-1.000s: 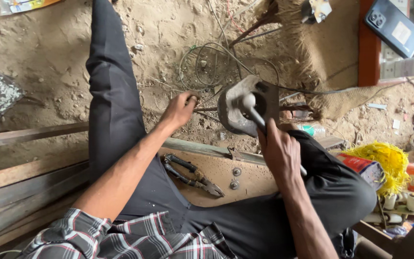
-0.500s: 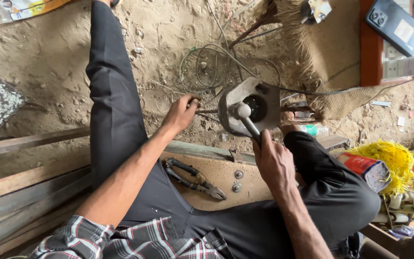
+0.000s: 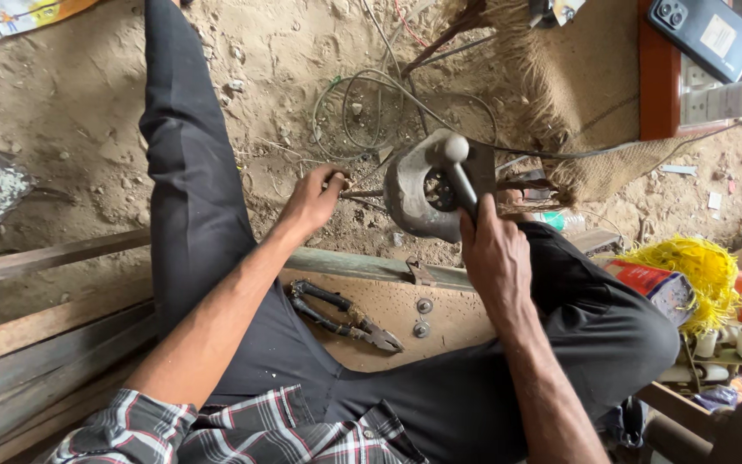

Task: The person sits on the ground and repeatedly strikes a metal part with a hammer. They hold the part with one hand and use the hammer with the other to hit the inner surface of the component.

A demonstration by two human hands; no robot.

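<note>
The sandy floor (image 3: 70, 112) carries a loop of wire (image 3: 362, 112), a grey metal casting (image 3: 418, 193), steel bars (image 3: 45, 258) and a flat board (image 3: 440, 314) with pliers (image 3: 345, 316) on it.

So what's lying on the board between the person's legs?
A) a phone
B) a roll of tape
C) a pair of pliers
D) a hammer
C: a pair of pliers with dark handles lies on the board, untouched, while the right hand grips the handle of the grey metal tool and the left hand pinches a wire.
</note>
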